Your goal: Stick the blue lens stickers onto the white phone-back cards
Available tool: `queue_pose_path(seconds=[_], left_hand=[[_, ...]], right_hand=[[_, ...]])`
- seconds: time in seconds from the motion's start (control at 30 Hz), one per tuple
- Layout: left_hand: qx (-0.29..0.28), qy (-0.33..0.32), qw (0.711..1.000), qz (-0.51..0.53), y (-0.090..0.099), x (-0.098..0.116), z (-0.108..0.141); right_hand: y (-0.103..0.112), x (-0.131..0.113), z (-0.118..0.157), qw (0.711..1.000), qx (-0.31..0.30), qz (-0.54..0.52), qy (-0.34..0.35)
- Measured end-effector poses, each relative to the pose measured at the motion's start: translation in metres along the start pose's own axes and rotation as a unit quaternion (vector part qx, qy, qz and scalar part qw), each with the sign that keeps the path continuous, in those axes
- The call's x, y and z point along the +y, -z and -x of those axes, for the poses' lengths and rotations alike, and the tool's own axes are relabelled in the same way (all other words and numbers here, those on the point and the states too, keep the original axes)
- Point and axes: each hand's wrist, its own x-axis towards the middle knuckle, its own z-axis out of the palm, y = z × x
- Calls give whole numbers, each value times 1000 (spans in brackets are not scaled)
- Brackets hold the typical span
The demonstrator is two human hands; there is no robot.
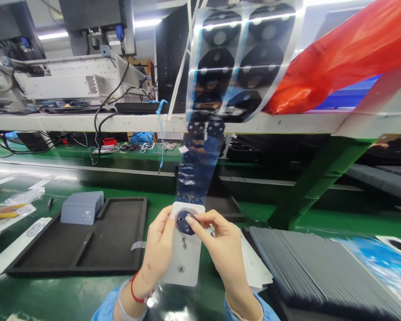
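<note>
The white panel [190,274] is held upright above the green bench [103,292], its left edge pinched by the left hand [158,243]. The round dark sticker [186,222] near its top is pinched by the right hand [220,240]. The panel looks light and stiff, best gripped by its edges; the sticker seems thin, bendy and easily creased.

At 10 o'clock, 2 dark panels [96,18] stand above white metal equipment [67,84]. A blue cord [162,138] hangs past the white shelf [140,122]. Red plastic [341,62] stretches at 2 o'clock; a green support [324,178] slants at 3 o'clock.
</note>
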Motion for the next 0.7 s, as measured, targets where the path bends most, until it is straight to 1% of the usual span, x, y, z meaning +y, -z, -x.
queue_pose_path(seconds=[0.43,0.7], left_hand=[[-5,-2,1000,-17,-1,2,0],[-4,-13,999,-33,-1,0,0]], right_hand=[[3,-1,-2,1000,-5,1,-21],[3,2,-2,1000,2,7,-21]])
